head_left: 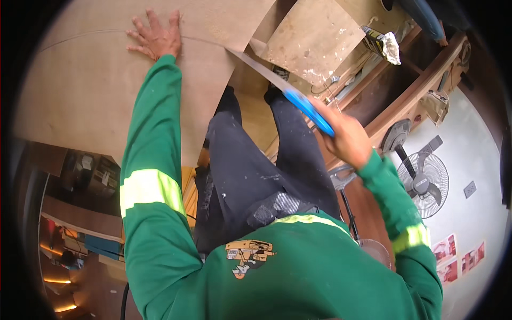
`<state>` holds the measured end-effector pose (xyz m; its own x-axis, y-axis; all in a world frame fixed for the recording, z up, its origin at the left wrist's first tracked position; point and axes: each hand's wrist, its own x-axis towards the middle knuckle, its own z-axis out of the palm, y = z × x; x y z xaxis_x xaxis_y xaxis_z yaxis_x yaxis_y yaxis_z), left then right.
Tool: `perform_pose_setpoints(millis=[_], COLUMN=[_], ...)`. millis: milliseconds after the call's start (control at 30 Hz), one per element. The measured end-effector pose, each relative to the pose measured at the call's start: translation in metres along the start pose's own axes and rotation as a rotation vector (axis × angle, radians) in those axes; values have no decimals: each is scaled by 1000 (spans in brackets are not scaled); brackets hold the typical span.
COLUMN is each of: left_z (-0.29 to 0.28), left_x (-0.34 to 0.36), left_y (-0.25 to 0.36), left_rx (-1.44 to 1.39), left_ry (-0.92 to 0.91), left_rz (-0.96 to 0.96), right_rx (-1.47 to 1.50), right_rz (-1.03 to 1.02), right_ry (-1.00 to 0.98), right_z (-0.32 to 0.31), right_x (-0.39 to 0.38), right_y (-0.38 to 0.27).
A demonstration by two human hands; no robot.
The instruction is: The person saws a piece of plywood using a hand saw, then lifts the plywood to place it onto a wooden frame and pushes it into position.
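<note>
The person's left hand [158,38] lay spread flat on the board [106,85], gripping nothing, across a thin dark line [202,40] that ran over the board. The right hand [345,137], off the board's right side, was wrapped around the blue handle [314,115] of a saw [290,97]. The blade [266,76] slanted from there toward the board, its tip over the board's right edge, by the line; whether it sat in the wood could not be told. A smaller panel [314,40] lay right of the board, with a dark container [376,40] farther right. The person's legs [245,154] were just off the board's right edge, and a fan [424,184] was well to the board's right
</note>
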<state>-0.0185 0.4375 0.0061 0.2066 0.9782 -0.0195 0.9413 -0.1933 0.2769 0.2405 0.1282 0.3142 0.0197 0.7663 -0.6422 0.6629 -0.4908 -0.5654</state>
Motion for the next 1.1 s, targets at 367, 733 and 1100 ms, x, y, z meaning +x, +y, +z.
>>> perform_pose_setpoints(millis=[367, 733, 1100], left_z=[-10, -10, -16], left_x=[4, 0, -3], left_y=[8, 14, 9], left_rx=[55, -8, -2], left_ry=[-31, -65, -47], left_rz=[-19, -34, -10], right_rx=[7, -104, -125], right_rz=[-90, 129, 83], right_ry=[77, -47, -93], right_z=[34, 7, -34], right_x=[31, 16, -31], right_y=[42, -43, -41])
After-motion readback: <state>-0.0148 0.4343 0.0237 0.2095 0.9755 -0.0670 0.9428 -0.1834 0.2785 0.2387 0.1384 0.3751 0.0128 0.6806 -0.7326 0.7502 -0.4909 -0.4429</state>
